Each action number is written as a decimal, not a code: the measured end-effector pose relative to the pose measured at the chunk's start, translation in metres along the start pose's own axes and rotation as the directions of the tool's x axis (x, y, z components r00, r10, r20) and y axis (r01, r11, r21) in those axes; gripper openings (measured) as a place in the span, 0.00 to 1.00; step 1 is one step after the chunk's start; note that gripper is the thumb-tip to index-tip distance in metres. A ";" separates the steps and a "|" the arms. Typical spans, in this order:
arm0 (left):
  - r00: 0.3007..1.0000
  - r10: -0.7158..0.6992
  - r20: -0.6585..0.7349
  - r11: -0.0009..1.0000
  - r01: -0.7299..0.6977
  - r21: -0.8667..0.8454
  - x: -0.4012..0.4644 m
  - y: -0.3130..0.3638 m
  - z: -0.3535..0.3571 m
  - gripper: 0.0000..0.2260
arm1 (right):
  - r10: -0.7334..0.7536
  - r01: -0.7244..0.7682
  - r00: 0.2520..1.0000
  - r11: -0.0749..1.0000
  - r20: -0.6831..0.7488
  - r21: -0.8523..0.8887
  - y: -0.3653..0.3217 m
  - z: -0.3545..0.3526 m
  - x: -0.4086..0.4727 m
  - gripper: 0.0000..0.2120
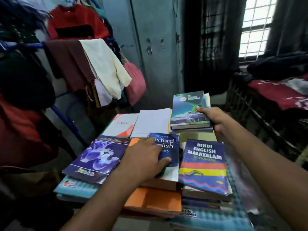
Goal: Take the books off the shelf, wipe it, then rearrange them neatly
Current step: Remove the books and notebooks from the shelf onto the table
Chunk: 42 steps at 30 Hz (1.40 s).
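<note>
Both bare forearms reach forward from the near edge. The left hand [143,157] lies palm down on the Oxford dictionary [168,147], thumb curled over its near cover. Beyond and right of that dictionary, the right hand [211,117] grips a green-covered book [188,107], thumb on top.

Both forearms bare, no sleeves; left grip [143,157], right grip [211,117] ringless.

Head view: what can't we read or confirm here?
- Oxford dictionary: title partly covered by the left hand.
- Green-blue book: cover text too small and blurred; the right hand hides its right edge and the books beneath.
- Lower books in the near stacks: covers hidden by the top books.
- Orange book: partly under the left forearm.
- Shelf: not identifiable.
</note>
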<state>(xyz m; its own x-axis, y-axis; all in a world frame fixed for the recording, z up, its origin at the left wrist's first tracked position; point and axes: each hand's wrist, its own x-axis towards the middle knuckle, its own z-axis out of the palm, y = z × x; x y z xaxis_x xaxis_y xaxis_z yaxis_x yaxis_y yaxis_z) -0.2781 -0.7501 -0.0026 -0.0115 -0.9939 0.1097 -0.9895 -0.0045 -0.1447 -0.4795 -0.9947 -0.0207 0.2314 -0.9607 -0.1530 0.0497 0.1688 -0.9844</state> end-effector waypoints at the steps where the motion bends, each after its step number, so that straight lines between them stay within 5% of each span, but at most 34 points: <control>1: 1.000 -0.004 0.015 1.000 0.004 0.004 0.000 0.000 -0.005 0.25 | 0.054 -0.054 0.998 0.998 -0.021 -0.028 0.011 -0.006 0.007 0.09; 6: 0.998 -0.008 0.067 1.000 0.006 0.022 0.003 -0.004 -0.006 0.26 | 0.272 -0.265 0.962 0.953 0.029 -0.148 0.040 -0.025 0.018 0.11; 11: 0.996 -0.006 0.085 1.000 0.004 0.022 0.001 -0.003 -0.006 0.26 | 0.262 -0.212 0.964 0.850 0.037 -0.482 0.020 -0.019 0.007 0.21; 12: 0.995 0.006 0.095 1.000 -0.006 0.004 0.002 -0.007 -0.006 0.26 | 0.208 -0.170 0.978 0.783 -0.005 -0.599 0.014 -0.017 0.002 0.22; 15: 0.993 0.031 0.115 0.982 -0.009 -0.189 -0.005 -0.031 -0.011 0.22 | -0.147 0.018 0.989 0.329 -0.032 -0.944 -0.014 0.011 -0.030 0.42; 18: 0.996 -0.063 -0.055 0.926 0.038 -0.377 -0.023 -0.057 -0.021 0.23 | -0.250 0.424 0.905 0.474 0.343 -0.772 -0.042 0.075 -0.079 0.35; 23: 0.903 -0.375 -0.210 0.750 0.162 -0.641 -0.110 -0.108 -0.041 0.08 | -0.261 0.737 0.633 0.489 0.729 -0.466 -0.058 0.202 -0.178 0.25; 25: 0.812 -0.521 -0.262 0.719 0.251 -0.648 -0.166 -0.130 -0.041 0.07 | -0.232 0.786 0.539 0.483 0.809 -0.385 -0.052 0.252 -0.203 0.24; 28: 0.512 -0.800 -0.313 0.547 0.408 -0.731 -0.293 -0.179 -0.025 0.07 | -0.158 0.845 0.272 0.511 0.949 -0.157 -0.024 0.364 -0.276 0.21; 29: 0.452 -0.839 -0.302 0.487 0.378 -0.787 -0.289 -0.181 -0.017 0.07 | -0.142 0.853 0.276 0.493 0.951 -0.174 -0.024 0.362 -0.280 0.21; 30: 0.254 -0.915 -0.313 0.399 0.459 -0.794 -0.379 -0.201 -0.012 0.07 | -0.114 0.848 0.096 0.529 0.989 -0.021 0.000 0.431 -0.343 0.21; 31: 0.197 -0.930 -0.311 0.367 0.441 -0.819 -0.393 -0.207 -0.005 0.08 | -0.121 0.846 0.092 0.533 0.988 -0.013 0.007 0.440 -0.359 0.21; 34: -0.092 -0.951 -0.294 0.215 0.486 -0.847 -0.503 -0.222 0.007 0.09 | -0.124 0.774 -0.126 0.608 0.984 0.175 0.055 0.526 -0.452 0.20; 38: -0.413 -0.833 -0.368 0.075 0.575 -0.815 -0.633 -0.227 0.028 0.07 | -0.117 0.664 -0.299 0.687 0.947 0.295 0.119 0.609 -0.566 0.20; 40: -0.552 -0.752 -0.360 -0.034 0.579 -0.815 -0.691 -0.227 0.043 0.08 | -0.084 0.607 -0.356 0.736 0.931 0.299 0.150 0.635 -0.618 0.19; 42: -0.610 -0.721 -0.328 -0.135 0.587 -0.798 -0.726 -0.227 0.063 0.10 | -0.120 0.533 -0.347 0.790 0.930 0.301 0.181 0.650 -0.644 0.19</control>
<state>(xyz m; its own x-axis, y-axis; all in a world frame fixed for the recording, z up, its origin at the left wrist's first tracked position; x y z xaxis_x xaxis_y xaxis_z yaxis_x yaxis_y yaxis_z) -0.0359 -0.0341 -0.1112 0.6732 0.6461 0.3597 0.0112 -0.4952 0.8687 0.0122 -0.2026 -0.0442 0.8176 0.5177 0.2521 0.4551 -0.3129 -0.8336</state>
